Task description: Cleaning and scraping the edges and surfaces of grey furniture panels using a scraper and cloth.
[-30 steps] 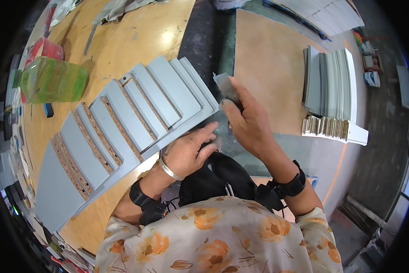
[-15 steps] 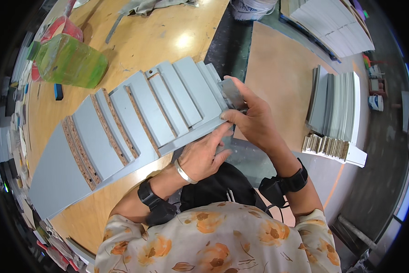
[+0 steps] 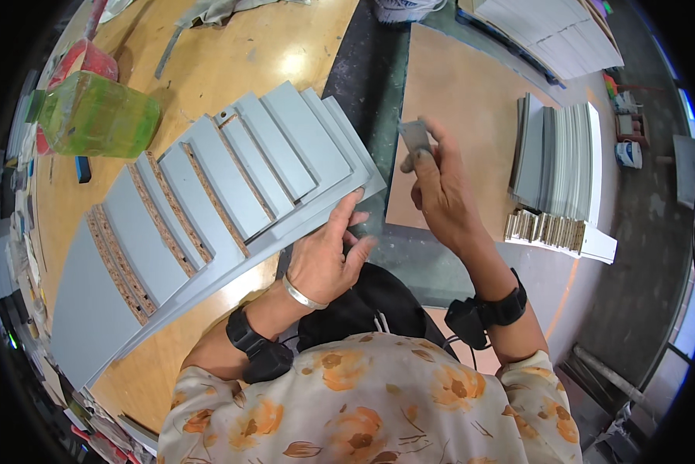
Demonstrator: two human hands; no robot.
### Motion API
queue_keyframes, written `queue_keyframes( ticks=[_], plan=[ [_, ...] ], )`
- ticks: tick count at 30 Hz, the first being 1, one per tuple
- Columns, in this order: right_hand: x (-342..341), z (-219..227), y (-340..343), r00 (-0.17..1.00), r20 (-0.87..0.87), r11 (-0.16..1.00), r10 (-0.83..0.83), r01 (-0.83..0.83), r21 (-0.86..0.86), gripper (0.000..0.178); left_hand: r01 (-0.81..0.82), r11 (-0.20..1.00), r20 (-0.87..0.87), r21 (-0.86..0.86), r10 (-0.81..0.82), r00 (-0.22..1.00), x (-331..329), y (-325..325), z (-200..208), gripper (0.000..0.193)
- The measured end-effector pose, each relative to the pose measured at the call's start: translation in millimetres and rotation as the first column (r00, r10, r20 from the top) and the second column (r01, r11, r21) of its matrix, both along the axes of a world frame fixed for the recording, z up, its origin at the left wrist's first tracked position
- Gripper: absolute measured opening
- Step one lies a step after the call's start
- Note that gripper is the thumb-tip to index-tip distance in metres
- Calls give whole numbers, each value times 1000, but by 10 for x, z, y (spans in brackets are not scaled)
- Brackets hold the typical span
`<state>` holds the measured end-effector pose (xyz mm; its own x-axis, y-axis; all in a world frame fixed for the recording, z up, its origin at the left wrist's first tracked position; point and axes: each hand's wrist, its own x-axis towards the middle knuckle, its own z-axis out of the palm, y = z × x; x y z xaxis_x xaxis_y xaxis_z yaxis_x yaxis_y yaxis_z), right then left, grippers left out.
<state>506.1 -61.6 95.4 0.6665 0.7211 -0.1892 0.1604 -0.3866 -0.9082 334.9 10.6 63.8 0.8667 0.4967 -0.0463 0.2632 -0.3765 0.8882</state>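
Note:
A fanned stack of grey panels (image 3: 73, 317) lies across the table in front of me, some showing bare chipboard edges. My left hand (image 3: 326, 259) rests at the near right edge of the stack, fingers stretched and thumb apart, the index finger touching the panels. To the right of the stack my right hand (image 3: 442, 185) is raised, pinching a small flat grey piece (image 3: 415, 134) between thumb and fingers. That piece is apart from the panels; whether it is a scraper or a sanding pad I cannot tell.
On the wooden table (image 3: 231, 77) stand a bottle of green liquid (image 3: 104, 116), a red cup (image 3: 96, 63) and a small blue block (image 3: 83, 168). A brown sheet (image 3: 463, 100) lies to the right, beside an upright row of panels (image 3: 568, 158). White boards (image 3: 548, 35) are piled farther back.
My right hand has lifted off the panels' right end, taking the small grey piece with it. My left hand and the panels appear slightly farther left, as the whole view has shifted.

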Motion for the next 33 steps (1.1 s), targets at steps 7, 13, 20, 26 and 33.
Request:
queue_keyframes(
  ticks=[7,13,20,26,33],
  plan=[
    [-204,55,-128,976,103,980,189,-182,-79,33,-48,998,23,-28,49,999,6,-20,-47,64],
    [-232,108,-245,941,213,961,263,-237,-143,39,-56,998,25,-37,57,998,-8,-8,-57,60],
    [-341,18,-311,900,314,953,302,-294,-74,43,-46,998,5,-37,46,999,-6,9,-34,59],
    [-383,-102,-305,885,352,950,306,-309,-47,43,-51,997,19,-53,52,998,-6,-4,-38,56],
    [-369,-50,-348,840,470,962,271,-239,-128,43,-44,999,17,-31,44,999,-12,9,-41,56]
  ],
)
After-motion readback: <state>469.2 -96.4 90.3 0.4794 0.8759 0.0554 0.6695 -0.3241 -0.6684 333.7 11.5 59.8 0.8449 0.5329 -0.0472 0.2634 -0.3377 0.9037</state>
